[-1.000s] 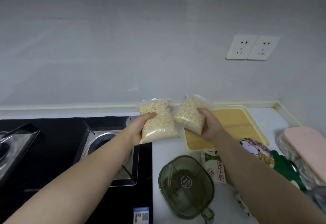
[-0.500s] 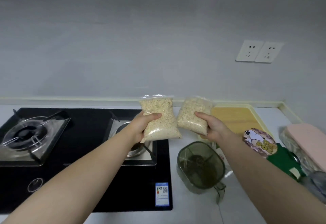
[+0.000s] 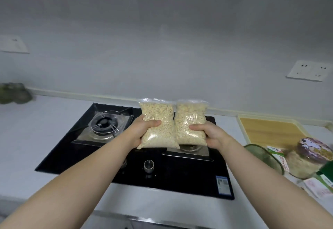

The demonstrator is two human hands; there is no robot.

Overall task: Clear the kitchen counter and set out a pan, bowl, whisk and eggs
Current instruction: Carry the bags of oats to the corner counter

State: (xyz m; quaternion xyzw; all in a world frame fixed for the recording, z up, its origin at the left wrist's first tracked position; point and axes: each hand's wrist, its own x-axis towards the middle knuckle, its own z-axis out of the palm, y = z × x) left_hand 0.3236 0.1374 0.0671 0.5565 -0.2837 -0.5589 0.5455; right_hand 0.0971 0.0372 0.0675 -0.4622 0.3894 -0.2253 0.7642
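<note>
Above hob (image 3: pixel 75 147), head view: left hand (image 3: pixel 142 131) grips left bag (image 3: pixel 158 118) of pale grain, thumb across front, fingers hidden behind. Right hand (image 3: pixel 209 136) grips right bag (image 3: pixel 189 118) same way. Bags upright, side by side, inner edges touching, held in air, clear of counter (image 3: pixel 27 138). Left of grip: burner (image 3: pixel 105 126). Below grip: steel knob (image 3: pixel 148 165). Right of grip: wooden board (image 3: pixel 270 129) in yellow-rimmed tray, green translucent container (image 3: pixel 264 156) nearer, blurred packets beside it. Up-right of grip: wall socket (image 3: pixel 308 71).
</note>
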